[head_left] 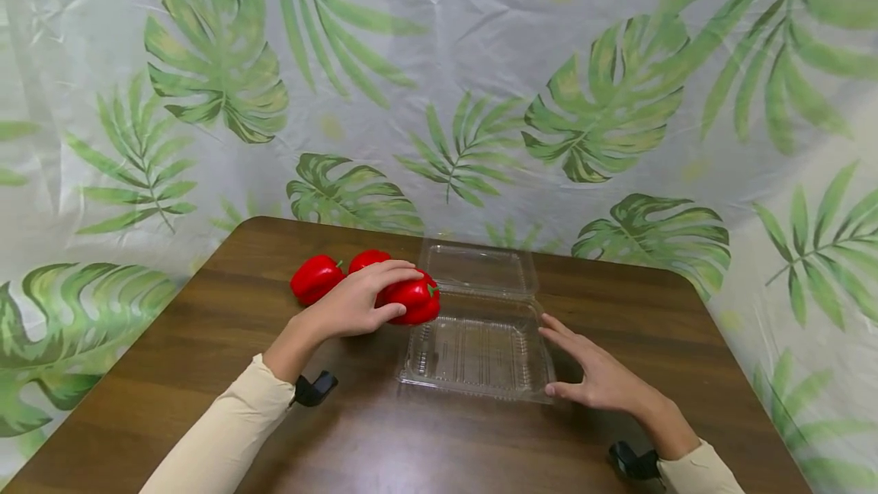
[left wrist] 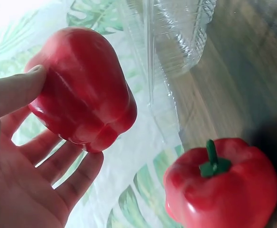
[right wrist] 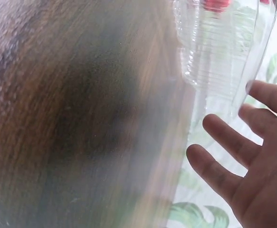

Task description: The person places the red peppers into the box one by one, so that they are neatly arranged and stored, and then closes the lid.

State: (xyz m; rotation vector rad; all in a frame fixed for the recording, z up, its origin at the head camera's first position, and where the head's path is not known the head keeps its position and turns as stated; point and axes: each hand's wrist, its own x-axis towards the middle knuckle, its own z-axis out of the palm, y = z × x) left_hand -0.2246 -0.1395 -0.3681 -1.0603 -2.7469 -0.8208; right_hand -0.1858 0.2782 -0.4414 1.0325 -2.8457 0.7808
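Note:
A red bell pepper with a green stem is in my left hand, thumb on one side and fingers on the other. The left wrist view shows this held pepper raised off the table. It is over the left edge of a clear plastic container, whose lid lies folded open at the back. My right hand is at the container's right side, fingers extended and spread. In the right wrist view, fingertips meet the clear rim.
Two more red bell peppers lie left of the container: one bell pepper at the far left, another bell pepper partly hidden behind my left hand. The brown wooden table backs onto a leaf-patterned curtain.

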